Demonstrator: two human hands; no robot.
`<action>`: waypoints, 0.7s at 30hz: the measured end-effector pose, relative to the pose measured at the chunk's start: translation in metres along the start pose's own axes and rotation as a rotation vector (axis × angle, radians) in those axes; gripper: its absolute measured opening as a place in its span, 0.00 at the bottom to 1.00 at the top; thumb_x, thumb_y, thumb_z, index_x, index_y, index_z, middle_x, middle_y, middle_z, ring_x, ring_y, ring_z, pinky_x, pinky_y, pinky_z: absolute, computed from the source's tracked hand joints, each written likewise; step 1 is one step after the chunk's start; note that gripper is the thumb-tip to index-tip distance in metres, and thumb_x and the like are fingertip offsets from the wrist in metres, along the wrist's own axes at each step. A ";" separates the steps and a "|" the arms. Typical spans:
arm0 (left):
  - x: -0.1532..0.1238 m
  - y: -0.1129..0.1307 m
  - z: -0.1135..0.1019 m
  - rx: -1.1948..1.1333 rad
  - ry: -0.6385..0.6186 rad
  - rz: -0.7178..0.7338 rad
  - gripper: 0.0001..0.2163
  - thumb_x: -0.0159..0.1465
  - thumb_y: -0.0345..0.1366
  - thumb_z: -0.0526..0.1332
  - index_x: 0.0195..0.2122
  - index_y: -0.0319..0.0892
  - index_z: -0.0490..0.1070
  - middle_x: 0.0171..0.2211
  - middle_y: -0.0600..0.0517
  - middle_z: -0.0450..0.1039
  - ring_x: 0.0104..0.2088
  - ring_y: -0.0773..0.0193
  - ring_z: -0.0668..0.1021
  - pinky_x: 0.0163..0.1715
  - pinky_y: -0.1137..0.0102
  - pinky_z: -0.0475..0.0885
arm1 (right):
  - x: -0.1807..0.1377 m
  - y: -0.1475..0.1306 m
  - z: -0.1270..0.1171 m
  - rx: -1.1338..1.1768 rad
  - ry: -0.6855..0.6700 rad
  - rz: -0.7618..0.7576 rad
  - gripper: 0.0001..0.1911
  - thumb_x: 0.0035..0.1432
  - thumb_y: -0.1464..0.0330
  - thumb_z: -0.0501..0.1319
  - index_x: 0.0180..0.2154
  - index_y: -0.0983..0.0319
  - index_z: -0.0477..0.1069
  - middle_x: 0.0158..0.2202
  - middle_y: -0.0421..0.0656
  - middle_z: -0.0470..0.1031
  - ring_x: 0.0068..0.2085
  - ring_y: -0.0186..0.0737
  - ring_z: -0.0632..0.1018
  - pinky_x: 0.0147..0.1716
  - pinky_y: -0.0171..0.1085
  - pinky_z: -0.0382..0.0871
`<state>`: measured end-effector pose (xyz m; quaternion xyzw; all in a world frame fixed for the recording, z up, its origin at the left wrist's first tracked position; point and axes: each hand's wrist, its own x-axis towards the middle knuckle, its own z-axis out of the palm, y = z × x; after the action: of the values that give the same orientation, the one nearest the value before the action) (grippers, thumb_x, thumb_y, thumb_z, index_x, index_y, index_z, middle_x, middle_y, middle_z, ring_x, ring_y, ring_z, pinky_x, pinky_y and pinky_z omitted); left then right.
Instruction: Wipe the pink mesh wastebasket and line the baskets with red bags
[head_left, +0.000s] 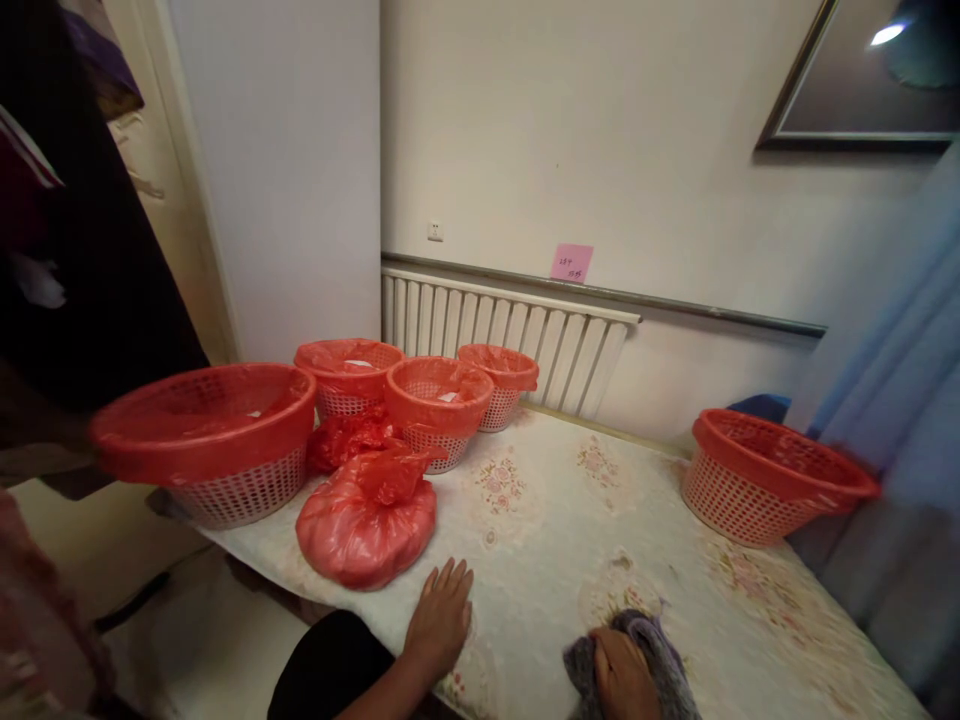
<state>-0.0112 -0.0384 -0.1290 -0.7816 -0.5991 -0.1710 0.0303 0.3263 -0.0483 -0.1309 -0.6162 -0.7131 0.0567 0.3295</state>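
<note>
My left hand rests flat near the front edge of a table with a floral cover, its fingers stretched out and holding nothing. Just beyond it sits a tied red plastic bag, bulging and full; what is inside cannot be made out. At the lower right my right hand is closed on a bunched grey-purple cloth, which lies against the table cover. Part of that hand is cut off by the bottom of the view.
Several baskets lined with red plastic stand at the left and back, the largest basket at the left edge. Another red-lined basket is at the right, beside a blue curtain. A radiator runs along the wall behind.
</note>
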 end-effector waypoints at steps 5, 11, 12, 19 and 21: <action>-0.008 -0.016 -0.001 0.003 0.022 -0.014 0.23 0.66 0.33 0.51 0.63 0.47 0.61 0.64 0.50 0.63 0.65 0.52 0.63 0.62 0.51 0.59 | 0.000 0.004 0.002 -0.004 0.012 -0.008 0.18 0.62 0.63 0.48 0.35 0.61 0.75 0.36 0.47 0.78 0.41 0.45 0.76 0.44 0.40 0.66; -0.010 -0.034 -0.003 -0.009 0.004 -0.044 0.24 0.65 0.32 0.51 0.63 0.46 0.62 0.64 0.49 0.63 0.65 0.52 0.63 0.62 0.52 0.59 | 0.000 0.005 0.003 -0.019 0.002 -0.003 0.19 0.62 0.64 0.47 0.36 0.62 0.76 0.37 0.48 0.78 0.42 0.46 0.77 0.46 0.41 0.65; -0.010 -0.036 -0.004 -0.010 0.002 -0.051 0.24 0.65 0.32 0.51 0.63 0.46 0.62 0.64 0.49 0.63 0.65 0.51 0.63 0.62 0.52 0.59 | 0.000 0.004 0.002 -0.023 -0.002 -0.005 0.19 0.62 0.64 0.47 0.36 0.62 0.76 0.37 0.49 0.78 0.42 0.46 0.77 0.46 0.41 0.65; -0.013 -0.041 -0.004 -0.010 0.008 -0.087 0.23 0.66 0.33 0.50 0.63 0.46 0.62 0.65 0.49 0.62 0.65 0.52 0.62 0.62 0.53 0.59 | -0.001 0.007 0.001 -0.020 -0.012 -0.037 0.18 0.62 0.64 0.48 0.36 0.61 0.75 0.36 0.48 0.78 0.41 0.46 0.77 0.45 0.42 0.67; -0.014 -0.040 -0.004 -0.012 0.009 -0.088 0.23 0.66 0.33 0.50 0.63 0.46 0.62 0.64 0.49 0.62 0.65 0.52 0.63 0.62 0.53 0.59 | -0.001 0.010 0.002 -0.019 -0.014 -0.046 0.18 0.63 0.64 0.48 0.37 0.61 0.75 0.37 0.48 0.78 0.42 0.46 0.77 0.46 0.42 0.67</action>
<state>-0.0535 -0.0409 -0.1358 -0.7538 -0.6318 -0.1795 0.0207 0.3331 -0.0459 -0.1377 -0.6021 -0.7299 0.0466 0.3201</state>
